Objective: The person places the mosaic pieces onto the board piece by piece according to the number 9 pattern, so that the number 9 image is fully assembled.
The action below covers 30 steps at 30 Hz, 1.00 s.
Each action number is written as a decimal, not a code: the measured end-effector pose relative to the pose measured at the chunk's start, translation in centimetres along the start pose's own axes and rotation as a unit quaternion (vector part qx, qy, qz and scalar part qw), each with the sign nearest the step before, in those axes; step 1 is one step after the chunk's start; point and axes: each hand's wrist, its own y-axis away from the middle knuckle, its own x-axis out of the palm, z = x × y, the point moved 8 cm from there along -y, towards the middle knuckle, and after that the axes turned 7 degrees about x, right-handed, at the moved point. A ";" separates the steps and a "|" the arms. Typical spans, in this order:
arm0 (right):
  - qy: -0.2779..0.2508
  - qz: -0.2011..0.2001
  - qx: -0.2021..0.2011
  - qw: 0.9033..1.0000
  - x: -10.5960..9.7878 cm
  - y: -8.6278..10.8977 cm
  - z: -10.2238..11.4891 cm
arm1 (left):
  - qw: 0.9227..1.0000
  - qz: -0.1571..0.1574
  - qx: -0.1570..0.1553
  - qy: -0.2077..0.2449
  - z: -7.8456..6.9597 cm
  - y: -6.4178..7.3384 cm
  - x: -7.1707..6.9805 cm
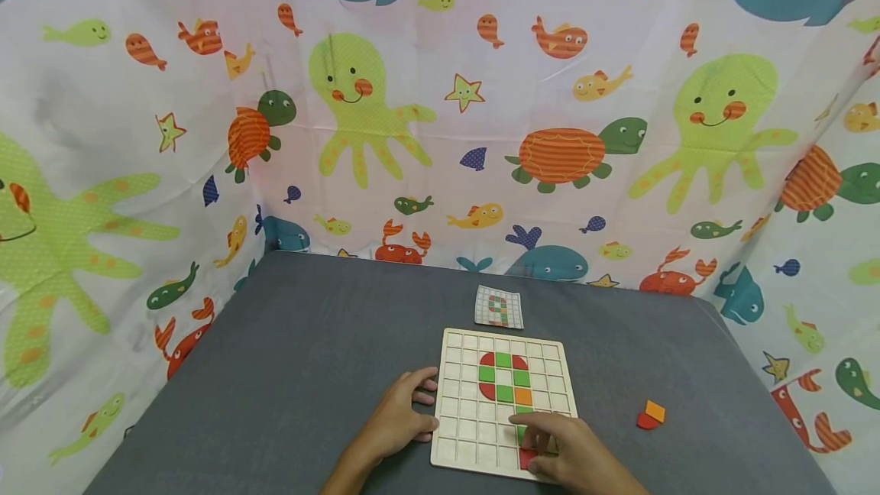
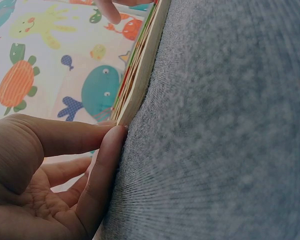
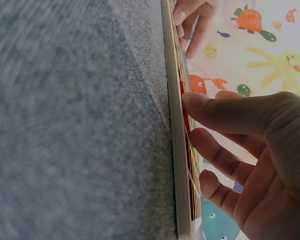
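Note:
A square wooden grid board [image 1: 474, 411] lies on the grey cloth, carrying red, green and orange tiles that form a ring with a column below it. My left hand [image 1: 399, 415] holds the board's left edge; thumb and a finger meet at its corner in the left wrist view. Over the board's lower right, my right hand [image 1: 567, 449] has its index finger stretched out. Its thumb touches a red tile [image 3: 183, 87] near the front edge, and that tile [image 1: 526, 457] is partly hidden in the head view. The other fingertips hover close to the board.
A patterned card [image 1: 498, 307] with a small coloured grid lies behind the board. To the right, an orange tile [image 1: 655, 411] and a red rounded tile [image 1: 647, 422] lie together on the cloth. A sea-animal curtain [image 1: 440, 121] encloses the table [image 1: 330, 327].

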 end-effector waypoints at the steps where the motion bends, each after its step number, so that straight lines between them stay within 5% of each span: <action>1: 0.000 0.000 -0.001 1.000 0.0 0.0 0.0 | 1.000 0.001 0.000 -0.001 0.0 0.0 0.0; 8: -0.006 -0.018 -0.024 1.000 -0.5 0.2 0.2 | 1.000 0.003 -0.002 -0.013 0.0 -0.1 0.1; 16: 0.032 -0.120 -0.059 0.991 -3.4 0.5 1.3 | 1.000 0.006 0.002 -0.003 -0.1 -0.1 0.1; 25: 0.063 -0.239 -0.036 0.968 -6.9 1.4 1.4 | 1.000 0.002 0.002 -0.001 -0.1 -0.1 0.0; 30: 0.053 -0.296 -0.067 0.951 -8.2 2.0 0.9 | 1.000 0.003 -0.002 -0.003 0.0 0.0 0.0</action>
